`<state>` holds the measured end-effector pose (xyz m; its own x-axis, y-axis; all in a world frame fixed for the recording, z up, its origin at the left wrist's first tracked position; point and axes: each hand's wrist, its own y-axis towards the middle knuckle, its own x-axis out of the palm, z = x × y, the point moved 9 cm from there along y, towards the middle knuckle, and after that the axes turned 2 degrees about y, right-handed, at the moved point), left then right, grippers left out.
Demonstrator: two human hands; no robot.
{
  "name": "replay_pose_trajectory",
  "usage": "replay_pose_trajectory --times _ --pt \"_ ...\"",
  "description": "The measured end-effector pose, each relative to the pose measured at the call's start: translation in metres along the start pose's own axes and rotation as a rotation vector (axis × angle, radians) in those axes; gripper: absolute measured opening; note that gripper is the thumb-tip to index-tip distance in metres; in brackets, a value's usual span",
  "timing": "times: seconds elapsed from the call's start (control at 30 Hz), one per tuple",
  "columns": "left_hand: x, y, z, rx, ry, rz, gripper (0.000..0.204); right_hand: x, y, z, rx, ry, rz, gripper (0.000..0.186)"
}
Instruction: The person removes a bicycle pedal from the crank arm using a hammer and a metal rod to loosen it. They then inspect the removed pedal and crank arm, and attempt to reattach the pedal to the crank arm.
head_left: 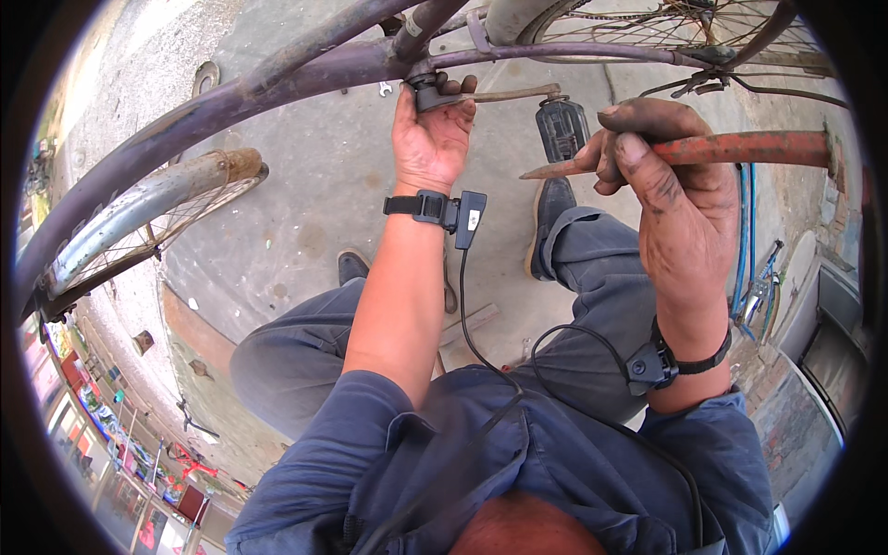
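A purple, worn bicycle frame [305, 72] slants across the top of the head view. My left hand [432, 143] reaches up to its bottom bracket, fingers curled round the dark, greasy inner end of the crank arm [513, 94]. That crank stretches to the right and ends in a black pedal [561, 128]. In my right hand [680, 185], the thumb and blackened fingers grip a red-painted metal bar [754, 148] with a bare tapered point. The bar lies nearly level, its tip pointing left, below the crank and apart from it. Both wrists carry black straps with small devices.
A silver front mudguard [139, 217] and wheel are at the left; the spoked rear wheel [684, 26] is at the upper right. On the concrete floor lies a small wrench [385, 89]. Blue tubes [746, 231] stand at the right. A cable [470, 314] hangs from my left wrist.
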<state>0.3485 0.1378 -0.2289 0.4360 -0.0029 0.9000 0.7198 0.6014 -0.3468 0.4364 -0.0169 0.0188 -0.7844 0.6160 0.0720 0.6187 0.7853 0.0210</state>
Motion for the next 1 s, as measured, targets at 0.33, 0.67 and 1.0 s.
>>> replay_pose_trajectory --times 0.33,0.67,1.0 --pt "0.025 -0.031 0.074 0.588 1.615 0.492 0.050 0.000 0.000 -0.001 0.012 -0.015 0.020 0.018" --pt "-0.001 -0.012 0.043 0.344 0.874 0.379 0.038 0.004 0.000 -0.003 0.055 -0.083 0.034 0.021" --pt "-0.014 -0.001 0.019 0.076 0.327 0.106 0.036 0.004 0.001 -0.003 0.014 -0.062 -0.004 0.021"
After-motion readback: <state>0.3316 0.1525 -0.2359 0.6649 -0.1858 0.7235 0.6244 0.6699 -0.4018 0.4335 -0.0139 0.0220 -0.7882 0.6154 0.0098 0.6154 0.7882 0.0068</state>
